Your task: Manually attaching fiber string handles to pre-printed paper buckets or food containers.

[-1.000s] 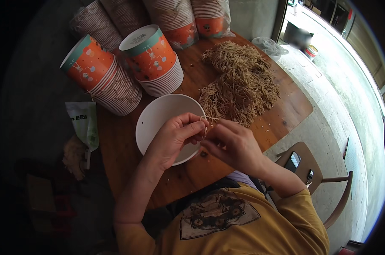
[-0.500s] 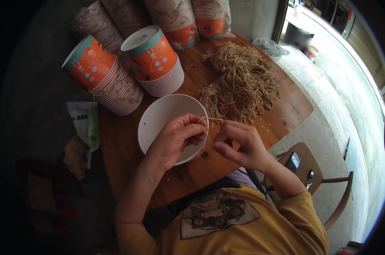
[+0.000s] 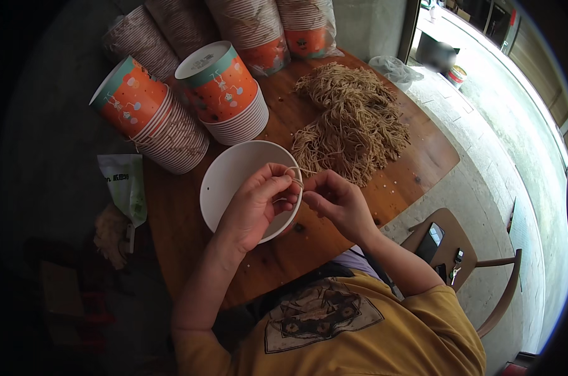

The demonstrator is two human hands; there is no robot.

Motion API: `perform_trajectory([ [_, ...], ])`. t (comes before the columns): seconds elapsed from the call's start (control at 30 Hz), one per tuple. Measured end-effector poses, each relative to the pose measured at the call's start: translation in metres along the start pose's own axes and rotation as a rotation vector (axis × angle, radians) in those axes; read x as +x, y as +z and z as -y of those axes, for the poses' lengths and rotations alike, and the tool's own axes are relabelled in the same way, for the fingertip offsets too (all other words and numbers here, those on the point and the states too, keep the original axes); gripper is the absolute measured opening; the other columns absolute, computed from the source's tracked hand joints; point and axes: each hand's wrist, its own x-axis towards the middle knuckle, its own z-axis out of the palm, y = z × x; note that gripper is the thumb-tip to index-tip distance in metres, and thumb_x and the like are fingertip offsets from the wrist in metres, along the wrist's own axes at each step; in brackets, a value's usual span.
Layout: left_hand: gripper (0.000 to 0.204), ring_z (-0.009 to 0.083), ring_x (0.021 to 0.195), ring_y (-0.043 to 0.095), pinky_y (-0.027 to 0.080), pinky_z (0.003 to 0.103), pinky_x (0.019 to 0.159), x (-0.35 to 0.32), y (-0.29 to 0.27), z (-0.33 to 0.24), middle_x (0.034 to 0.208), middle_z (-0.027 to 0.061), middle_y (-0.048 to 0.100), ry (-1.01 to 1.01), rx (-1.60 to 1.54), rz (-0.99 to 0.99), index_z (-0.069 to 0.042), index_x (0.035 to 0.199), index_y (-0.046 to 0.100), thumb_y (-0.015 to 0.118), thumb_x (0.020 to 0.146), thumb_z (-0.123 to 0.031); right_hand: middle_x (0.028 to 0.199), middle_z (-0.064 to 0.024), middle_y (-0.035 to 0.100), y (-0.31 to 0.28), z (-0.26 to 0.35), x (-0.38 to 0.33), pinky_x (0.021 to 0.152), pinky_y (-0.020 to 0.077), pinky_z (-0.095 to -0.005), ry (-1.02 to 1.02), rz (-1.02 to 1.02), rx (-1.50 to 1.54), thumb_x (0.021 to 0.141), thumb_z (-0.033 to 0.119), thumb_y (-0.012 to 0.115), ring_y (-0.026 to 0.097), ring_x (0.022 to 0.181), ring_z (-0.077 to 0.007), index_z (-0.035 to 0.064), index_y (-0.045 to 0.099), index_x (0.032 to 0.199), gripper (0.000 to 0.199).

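Over the right rim of a white paper bucket (image 3: 224,172), my left hand (image 3: 262,200) pinches a thin tan string (image 3: 307,170) between thumb and fingers. The string forms a small loop at the fingertips. My right hand (image 3: 339,203) is right beside it, thumb and forefinger closed on the string close to the loop. Dark specks show on the bucket's inner wall. Behind my hands lies a tangled heap of similar tan strings (image 3: 353,119) on the wooden table (image 3: 431,150).
Two stacks of upturned orange and green paper buckets, a left stack (image 3: 133,103) and a right stack (image 3: 218,88), stand beyond the bucket. Plastic-wrapped bucket stacks (image 3: 252,37) line the back. A chair (image 3: 469,250) at the right bears a phone (image 3: 431,241). A white-green bag (image 3: 124,182) hangs at the left.
My right hand has moved left to my left hand, and its fingertips now meet the string by the loop. My left hand stays pinched on it.
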Motion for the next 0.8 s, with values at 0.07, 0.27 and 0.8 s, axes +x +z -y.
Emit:
perform_trajectory([
  [0.07, 0.007, 0.0095, 0.077, 0.055, 0.046, 0.023, 0.070, 0.000, 0.000, 0.000, 0.085, 0.0017, 0.058, 0.002, -0.006, -0.009, -0.008, 0.098, 0.051, 0.053, 0.093, -0.013, 0.084, -0.0001, 0.063, 0.004, -0.003, 0.001, 0.063, 0.0478, -0.0225, 0.018, -0.027, 0.084, 0.088, 0.013, 0.065, 0.057, 0.072, -0.0061, 0.0018, 0.060, 0.096, 0.015],
  [0.27, 0.008, 0.0115, 0.077, 0.055, 0.047, 0.026, 0.070, -0.001, 0.000, 0.000, 0.086, 0.0020, 0.056, -0.003, -0.030, -0.077, -0.013, 0.102, 0.048, 0.050, 0.095, -0.016, 0.084, 0.0020, 0.057, 0.011, -0.014, -0.006, 0.059, 0.0455, -0.0190, 0.107, -0.047, 0.328, 0.091, 0.015, 0.061, 0.054, 0.071, -0.0037, 0.0046, 0.054, 0.103, 0.017],
  [0.8, 0.016, 0.0123, 0.081, 0.058, 0.049, 0.029, 0.075, -0.001, -0.002, 0.005, 0.094, 0.0040, 0.056, 0.121, 0.097, -0.052, -0.010, 0.108, 0.044, 0.052, 0.095, -0.013, 0.085, -0.0014, 0.055, 0.004, 0.025, 0.011, 0.058, 0.0434, -0.0211, -0.245, -0.120, -0.370, 0.085, 0.013, 0.065, 0.053, 0.068, -0.0078, 0.0049, 0.059, 0.093, 0.013],
])
